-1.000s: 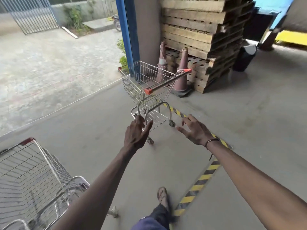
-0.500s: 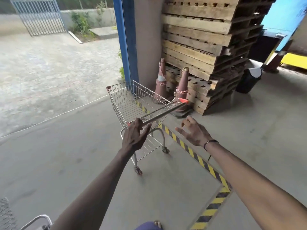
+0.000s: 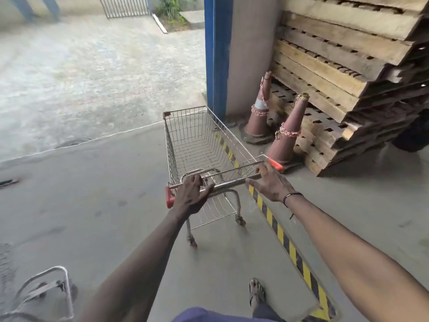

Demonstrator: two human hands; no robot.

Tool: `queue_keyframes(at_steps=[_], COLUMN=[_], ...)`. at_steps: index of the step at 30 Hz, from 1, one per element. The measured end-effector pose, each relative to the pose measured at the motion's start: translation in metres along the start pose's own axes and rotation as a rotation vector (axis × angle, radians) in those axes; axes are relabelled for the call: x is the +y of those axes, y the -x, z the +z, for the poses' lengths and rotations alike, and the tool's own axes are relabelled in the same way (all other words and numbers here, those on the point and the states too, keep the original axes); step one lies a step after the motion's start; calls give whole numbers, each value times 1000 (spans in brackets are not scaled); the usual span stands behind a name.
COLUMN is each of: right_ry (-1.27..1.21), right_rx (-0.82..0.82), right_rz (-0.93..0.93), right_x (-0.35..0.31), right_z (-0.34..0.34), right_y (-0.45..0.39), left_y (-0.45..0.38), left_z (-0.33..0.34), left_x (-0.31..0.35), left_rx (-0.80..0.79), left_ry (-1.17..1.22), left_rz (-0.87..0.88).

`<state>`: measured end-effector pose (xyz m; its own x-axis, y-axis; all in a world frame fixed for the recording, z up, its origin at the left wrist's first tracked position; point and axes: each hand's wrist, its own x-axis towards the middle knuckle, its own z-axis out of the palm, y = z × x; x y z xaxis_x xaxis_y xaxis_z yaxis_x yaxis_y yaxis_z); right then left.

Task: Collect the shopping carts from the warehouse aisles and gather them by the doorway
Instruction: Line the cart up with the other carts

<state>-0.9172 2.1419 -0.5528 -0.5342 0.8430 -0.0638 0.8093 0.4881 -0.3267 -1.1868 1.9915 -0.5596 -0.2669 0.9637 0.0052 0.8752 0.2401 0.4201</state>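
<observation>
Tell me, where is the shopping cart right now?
In the head view the shopping cart stands mid-frame by the blue doorway post, left of two traffic cones, with both hands at its handle.

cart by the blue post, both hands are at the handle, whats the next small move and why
Probably close the right hand around the handle bar. The left hand grips the bar near its red end cap, while the right hand's fingers are spread and only touch it. The cart stands close to two traffic cones, so a two-handed grip should help steer clear of them.
</observation>
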Motion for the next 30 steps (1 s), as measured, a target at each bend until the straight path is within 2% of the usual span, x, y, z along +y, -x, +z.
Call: queue_keyframes(at_steps=[3,6,11,13,17,20,30], right_ry=[21,39,133,173,166,258,341], right_rx=[-55,-192,-438,-486,-461,-419,-369], right_rz=[-87,-119,-196,-248,-222,-250,-295], right_x=[24,41,50,49,62,66,12], right_z=[-1,3,12,12,24,36,53], right_y=[-38,-66,-95,-101,-121,-131,-178], left_y=[-18,-26,-41,-45,-55,-61,-89], left_z=[22,36,39,34,26,30,3], left_x=[-2,-3,-1,-1,-10,-23,-80], left_rx=[-114,-209,-266,-310,-350,-388,-328], left_ry=[-72,-110,-156,-162,-214,-279,-292], left_rz=[-124,-251,-346,-362,-376,-361,-340])
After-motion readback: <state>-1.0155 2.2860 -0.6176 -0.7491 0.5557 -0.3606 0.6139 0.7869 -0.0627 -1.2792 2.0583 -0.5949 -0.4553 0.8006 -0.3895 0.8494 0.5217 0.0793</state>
